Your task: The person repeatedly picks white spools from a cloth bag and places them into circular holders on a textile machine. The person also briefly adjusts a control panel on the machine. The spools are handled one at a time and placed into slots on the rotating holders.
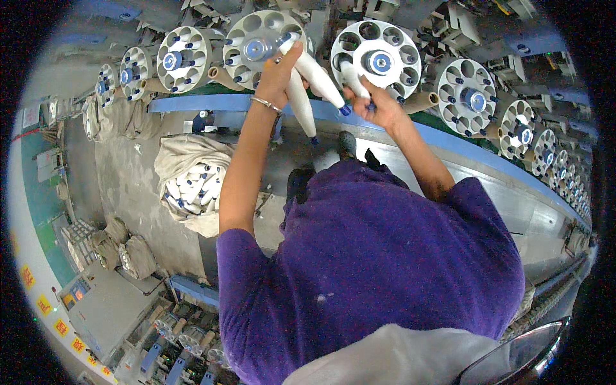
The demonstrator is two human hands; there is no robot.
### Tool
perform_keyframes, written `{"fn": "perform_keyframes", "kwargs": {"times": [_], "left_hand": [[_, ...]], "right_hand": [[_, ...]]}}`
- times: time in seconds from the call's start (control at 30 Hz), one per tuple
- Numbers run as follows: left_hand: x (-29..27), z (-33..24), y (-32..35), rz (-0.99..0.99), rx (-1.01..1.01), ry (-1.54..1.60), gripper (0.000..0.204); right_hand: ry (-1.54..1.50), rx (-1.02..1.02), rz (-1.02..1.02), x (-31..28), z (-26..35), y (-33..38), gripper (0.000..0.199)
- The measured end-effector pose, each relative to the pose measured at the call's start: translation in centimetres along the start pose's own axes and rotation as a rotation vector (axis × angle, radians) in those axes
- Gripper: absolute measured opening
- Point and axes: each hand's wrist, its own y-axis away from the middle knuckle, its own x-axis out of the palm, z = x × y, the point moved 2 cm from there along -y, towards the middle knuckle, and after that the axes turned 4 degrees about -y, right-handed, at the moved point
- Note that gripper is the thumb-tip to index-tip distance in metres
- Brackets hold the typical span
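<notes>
My left hand (277, 76) is closed around two long white yarn bobbins with dark blue ends. One bobbin (321, 80) slants down to the right, and the other bobbin (299, 106) hangs more steeply beside it. My right hand (380, 110) grips a third white bobbin (353, 81), whose upper end is at a lower-left hole of a round white magazine (367, 43) with a blue-and-silver hub. Fingers hide part of its lower end. Behind my left hand stands another round magazine (247, 31), with blue bobbin tips showing in some of its holes.
More round magazines (186, 42) run along the machine on both sides. A blue rail (212, 102) passes below them. Tan paper cones (420, 102) stick out between magazines. On the floor at left, a cloth sack (179, 151) holds many white bobbins (196, 186).
</notes>
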Motion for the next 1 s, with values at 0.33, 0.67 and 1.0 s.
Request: {"fn": "perform_keyframes", "kwargs": {"times": [0.33,0.67,1.0], "left_hand": [[-2.2,1.8,-3.6,0.157,0.065,0.194,0.027],[-7.6,0.2,-1.7,0.233,-0.019,0.403,0.024],[-12.4,2.6,-3.5,-0.065,-0.108,0.626,0.034]], "right_hand": [[1.166,-0.279,0.111,1.2,-3.8,1.0,0.039],[0.774,-0.876,-0.176,1.9,-4.4,4.2,0.025],[0.262,-0.318,-0.145,5.4,-3.5,0.1,0.045]]}}
